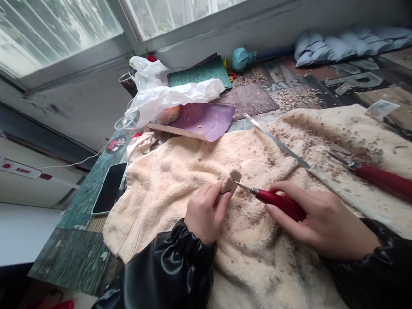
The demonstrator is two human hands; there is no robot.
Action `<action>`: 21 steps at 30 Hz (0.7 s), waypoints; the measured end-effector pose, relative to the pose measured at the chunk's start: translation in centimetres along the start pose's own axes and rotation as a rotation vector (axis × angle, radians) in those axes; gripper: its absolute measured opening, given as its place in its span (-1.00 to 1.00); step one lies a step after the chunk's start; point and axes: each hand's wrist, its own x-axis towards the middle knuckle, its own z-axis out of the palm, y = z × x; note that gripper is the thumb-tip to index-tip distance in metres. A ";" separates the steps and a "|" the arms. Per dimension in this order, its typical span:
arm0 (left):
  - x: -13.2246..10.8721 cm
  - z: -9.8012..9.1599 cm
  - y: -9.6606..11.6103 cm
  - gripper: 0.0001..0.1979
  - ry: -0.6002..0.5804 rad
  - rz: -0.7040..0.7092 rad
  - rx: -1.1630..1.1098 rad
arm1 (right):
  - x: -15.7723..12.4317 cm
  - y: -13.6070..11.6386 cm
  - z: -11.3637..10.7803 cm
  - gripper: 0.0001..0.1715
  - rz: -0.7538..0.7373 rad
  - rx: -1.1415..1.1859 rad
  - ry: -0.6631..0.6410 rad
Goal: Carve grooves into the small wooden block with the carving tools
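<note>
Red-handled, the knife (pixel 279 201) sits firmly wrapped in the person's right hand (pixel 319 218), its tip at a small wooden piece (pixel 235 175). The left hand (pixel 205 211) pinches that piece, brown and blocky, just above a shaving-strewn cream towel (pixel 157 185).

1. Small piece of wood (pixel 235 175): light brown, blocky and roughly cut, pinched in the left grip (pixel 205 211), which hides its lower part. Its squarish end pokes out past the fingertips, tilted up and away to the right.
2. Knife (pixel 270 197): glossy red handle, metal collar, short slim blade. It lies slantwise in the right grip (pixel 319 221), blade pointing left, the tip at the wood just below its squarish end.
</note>
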 end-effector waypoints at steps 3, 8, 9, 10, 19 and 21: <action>-0.1 0.3 0.0 -0.86 -0.018 0.075 0.088 | 0.1 -0.2 -0.2 -0.78 -0.012 -0.022 -0.029; -0.1 0.6 -0.2 -0.84 -0.025 0.124 0.092 | 0.2 -0.2 -0.6 -0.76 -0.027 -0.063 -0.014; -0.1 0.6 -0.2 -0.83 -0.022 0.140 0.092 | 0.3 -0.2 -0.7 -0.77 -0.028 -0.070 -0.001; -0.1 0.6 -0.2 -0.82 -0.018 0.157 0.092 | 0.3 -0.1 -0.9 -0.77 -0.029 -0.075 0.012; -0.2 -0.4 0.4 -0.80 -0.146 0.212 0.150 | 0.3 -0.8 -2.3 -0.72 -0.016 -0.050 -0.024; 0.0 -0.6 0.5 -0.81 -0.183 0.227 0.182 | 0.2 -0.8 -2.4 -0.72 -0.014 -0.042 -0.040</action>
